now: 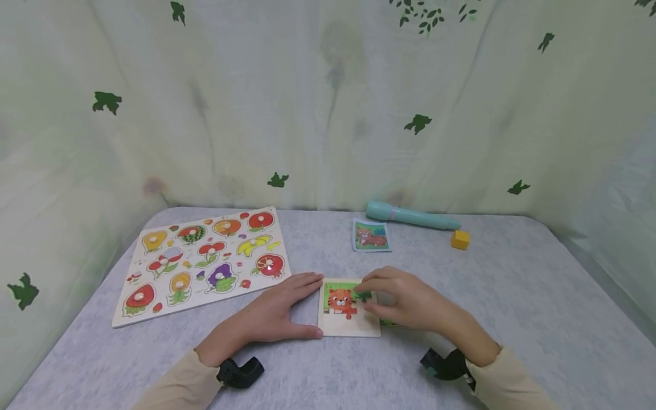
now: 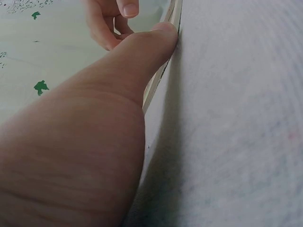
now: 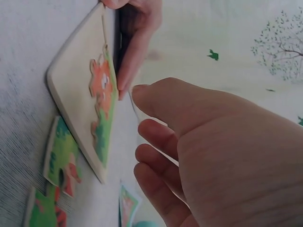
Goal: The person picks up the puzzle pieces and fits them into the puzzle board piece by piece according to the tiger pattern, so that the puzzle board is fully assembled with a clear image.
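A small wooden puzzle board [image 1: 348, 328] lies on the table, its upper part filled with pieces showing an orange tiger face [image 1: 340, 300] on green. My left hand [image 1: 279, 310] rests along the board's left side, fingers extended at the upper corner and thumb touching the lower one. Over the board's right side hovers my right hand [image 1: 402, 299], fingers loosely bent with a gap to the thumb and nothing between them. Loose puzzle pieces [image 3: 64, 153] lie on the table beside the board's right edge, mostly hidden under the right hand in the head view.
At left lies a large fruit peg puzzle [image 1: 205, 265]. Behind the small board is a picture card [image 1: 371, 236]. A teal stick-shaped thing [image 1: 412, 217] lies at the back, with a yellow block [image 1: 460, 240] near its thin end. A curtain hangs behind the table.
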### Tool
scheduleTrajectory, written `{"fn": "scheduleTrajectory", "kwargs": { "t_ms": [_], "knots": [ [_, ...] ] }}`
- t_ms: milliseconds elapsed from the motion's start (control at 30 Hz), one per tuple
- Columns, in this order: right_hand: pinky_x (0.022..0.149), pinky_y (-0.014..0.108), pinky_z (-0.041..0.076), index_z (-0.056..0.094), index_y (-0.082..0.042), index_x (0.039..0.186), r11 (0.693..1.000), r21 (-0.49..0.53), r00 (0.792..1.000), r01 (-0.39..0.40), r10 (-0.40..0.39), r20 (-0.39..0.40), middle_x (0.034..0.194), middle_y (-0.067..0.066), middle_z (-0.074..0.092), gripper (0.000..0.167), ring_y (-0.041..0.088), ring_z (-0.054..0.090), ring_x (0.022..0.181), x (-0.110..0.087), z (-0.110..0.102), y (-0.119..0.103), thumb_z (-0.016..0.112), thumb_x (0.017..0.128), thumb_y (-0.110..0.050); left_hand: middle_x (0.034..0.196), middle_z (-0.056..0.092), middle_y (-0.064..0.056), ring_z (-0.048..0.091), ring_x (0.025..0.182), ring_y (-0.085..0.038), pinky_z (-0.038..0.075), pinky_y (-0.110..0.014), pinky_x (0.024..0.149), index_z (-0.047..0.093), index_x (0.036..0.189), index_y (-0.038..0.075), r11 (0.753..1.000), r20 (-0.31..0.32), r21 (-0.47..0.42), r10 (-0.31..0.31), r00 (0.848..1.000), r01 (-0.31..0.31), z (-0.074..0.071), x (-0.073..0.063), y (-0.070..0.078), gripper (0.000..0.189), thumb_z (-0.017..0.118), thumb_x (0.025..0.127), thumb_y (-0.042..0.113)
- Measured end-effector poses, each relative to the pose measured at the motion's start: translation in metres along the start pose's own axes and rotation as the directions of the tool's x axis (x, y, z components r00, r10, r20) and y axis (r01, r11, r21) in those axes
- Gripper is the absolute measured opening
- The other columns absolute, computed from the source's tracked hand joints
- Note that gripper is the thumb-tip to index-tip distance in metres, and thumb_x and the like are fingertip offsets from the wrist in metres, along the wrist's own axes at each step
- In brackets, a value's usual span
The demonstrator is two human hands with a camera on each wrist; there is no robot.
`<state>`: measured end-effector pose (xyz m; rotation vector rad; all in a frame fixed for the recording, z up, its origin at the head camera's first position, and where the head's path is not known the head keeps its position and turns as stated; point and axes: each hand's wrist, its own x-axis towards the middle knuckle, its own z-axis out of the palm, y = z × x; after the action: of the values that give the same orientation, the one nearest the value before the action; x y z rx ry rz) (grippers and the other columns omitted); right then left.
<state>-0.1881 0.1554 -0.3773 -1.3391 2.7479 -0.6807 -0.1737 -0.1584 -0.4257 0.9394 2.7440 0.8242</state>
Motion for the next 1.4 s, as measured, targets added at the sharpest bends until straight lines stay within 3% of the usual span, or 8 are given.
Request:
{"fn": "scheduleTrajectory", "kwargs": {
  "t_ms": [333, 667, 967, 1400],
  "knots": [
    [0.095, 0.04, 0.057, 0.075, -0.019, 0.126, 0.999, 0.012, 0.998, -0.039, 0.039, 0.058, 0.12, -0.005, 0.073, 0.033, 0.013, 0.064, 0.112, -0.004, -0.015, 0.004, 0.077, 0.095, -0.027, 0.166, 0.035, 0.008, 0.029, 0.155, -0.018, 0.032, -0.052, 0.122, 0.039, 0.161, 0.022, 1.0, 0.008, -0.005, -0.027, 1.0, 0.027, 0.001, -0.001, 0.0, 0.1, 0.072, 0.082, 0.073],
    [0.094, 0.042, 0.058, 0.075, -0.017, 0.124, 0.997, 0.068, 0.997, -0.045, 0.041, 0.06, 0.121, -0.006, 0.072, 0.032, 0.018, 0.066, 0.112, -0.013, -0.029, 0.02, 0.079, 0.093, -0.024, 0.165, 0.037, 0.006, 0.031, 0.154, -0.023, 0.034, -0.056, 0.12, 0.041, 0.16, 0.018, 1.0, -0.008, 0.002, 0.009, 1.0, -0.009, 0.001, 0.0, 0.0, 0.098, 0.07, 0.084, 0.073],
    [0.085, 0.038, 0.059, 0.075, -0.017, 0.112, 0.987, 0.146, 0.994, -0.074, 0.06, 0.095, 0.111, -0.003, 0.073, 0.02, 0.02, 0.067, 0.1, -0.02, -0.039, 0.032, 0.079, 0.093, -0.025, 0.165, 0.036, 0.006, 0.031, 0.155, -0.023, 0.033, -0.055, 0.121, 0.04, 0.16, 0.019, 1.0, -0.003, 0.006, 0.001, 1.0, -0.001, 0.001, 0.0, 0.0, 0.099, 0.07, 0.083, 0.074],
    [0.089, 0.031, 0.059, 0.073, -0.013, 0.116, 0.966, 0.198, 0.981, -0.169, 0.145, 0.126, 0.111, 0.0, 0.074, 0.031, 0.022, 0.068, 0.101, -0.029, -0.049, 0.05, 0.08, 0.092, -0.03, 0.165, 0.036, 0.005, 0.031, 0.154, -0.023, 0.034, -0.055, 0.12, 0.041, 0.16, 0.018, 1.0, -0.002, 0.008, 0.003, 1.0, -0.003, 0.0, 0.0, 0.001, 0.098, 0.07, 0.084, 0.073]
  ]
}}
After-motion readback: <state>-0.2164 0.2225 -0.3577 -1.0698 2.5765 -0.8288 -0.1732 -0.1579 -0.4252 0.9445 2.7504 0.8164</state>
